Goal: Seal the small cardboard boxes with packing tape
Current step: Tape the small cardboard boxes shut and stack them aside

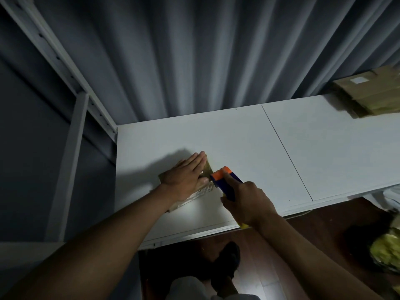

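A left hand point(187, 174), fingers straight and pressed together, flattens a small brown cardboard box point(195, 192) at seven o'clock on the white table point(249, 137); the right hand point(246, 202) grips an orange-and-blue tape dispenser point(225, 180). Taping appears underway; stacked brown cartons point(372, 94) wait at two o'clock.

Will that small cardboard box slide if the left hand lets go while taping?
Probably: the small cardboard box looks light and lies on a smooth white table. The flat left hand pins it; the tape dispenser could drag it.
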